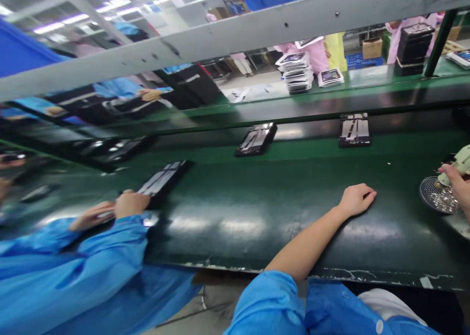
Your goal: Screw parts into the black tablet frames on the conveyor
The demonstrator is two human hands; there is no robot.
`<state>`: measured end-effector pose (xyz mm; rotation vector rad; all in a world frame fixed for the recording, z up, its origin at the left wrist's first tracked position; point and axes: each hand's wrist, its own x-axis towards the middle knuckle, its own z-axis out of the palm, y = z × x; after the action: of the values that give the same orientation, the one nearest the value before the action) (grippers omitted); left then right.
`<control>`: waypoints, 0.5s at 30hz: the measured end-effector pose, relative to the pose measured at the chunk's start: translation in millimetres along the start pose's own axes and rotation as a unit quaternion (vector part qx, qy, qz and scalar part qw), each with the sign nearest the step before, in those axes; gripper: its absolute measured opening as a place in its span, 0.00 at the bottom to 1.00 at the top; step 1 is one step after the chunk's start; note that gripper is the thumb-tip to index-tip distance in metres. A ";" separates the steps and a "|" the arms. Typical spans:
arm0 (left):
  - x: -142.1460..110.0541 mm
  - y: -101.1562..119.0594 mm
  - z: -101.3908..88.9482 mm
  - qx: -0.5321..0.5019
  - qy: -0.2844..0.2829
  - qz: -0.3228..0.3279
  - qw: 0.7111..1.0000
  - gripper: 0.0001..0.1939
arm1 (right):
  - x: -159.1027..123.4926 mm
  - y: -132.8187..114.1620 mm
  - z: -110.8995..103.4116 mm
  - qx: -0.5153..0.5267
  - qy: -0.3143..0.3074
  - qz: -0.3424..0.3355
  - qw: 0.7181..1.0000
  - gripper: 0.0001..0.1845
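My left hand (357, 199) rests on the green tabletop with its fingers curled into a loose fist, and nothing shows in it. At the right edge, my right hand (458, 184) grips a pale green electric screwdriver (463, 159), partly cut off by the frame. Its tip end points down into a round dark dish (426, 198) holding many small metal screws (446, 198). Beyond my left hand lies a black tablet-like device (354, 129) with light panels on top. A second such device (256, 139) lies farther left.
To my left, a co-worker in blue sleeves (113, 247) bends over another device (165, 178). A grey beam (235, 29) crosses above the table. Behind it stand stacked white-framed units (295, 73) and a black stack (414, 46). The table's front edge (227, 268) is chipped.
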<state>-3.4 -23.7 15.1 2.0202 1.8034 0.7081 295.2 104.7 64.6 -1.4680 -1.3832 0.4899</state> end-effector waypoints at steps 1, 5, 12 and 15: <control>1.0 0.1 -0.6 -0.001 -0.003 -0.003 1.000 0.13 | -2.1 -5.7 -2.2 -0.003 -0.008 0.002 1.000 0.30; 18.4 3.5 -4.1 0.001 -0.022 -0.008 1.000 0.13 | -8.3 -19.7 -10.9 -0.003 -0.056 -0.020 0.998 0.29; 119.9 35.1 3.9 0.010 -0.069 0.021 0.997 0.14 | -18.3 -13.8 -13.5 0.039 -0.107 -0.049 0.992 0.28; 178.5 56.2 18.3 0.016 -0.085 0.021 0.996 0.15 | -26.1 -15.5 -13.8 0.042 -0.126 -0.073 0.988 0.27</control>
<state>65.5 146.4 56.1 2.0755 1.6894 0.5044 292.2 73.0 74.6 -1.2585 -1.6352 0.6480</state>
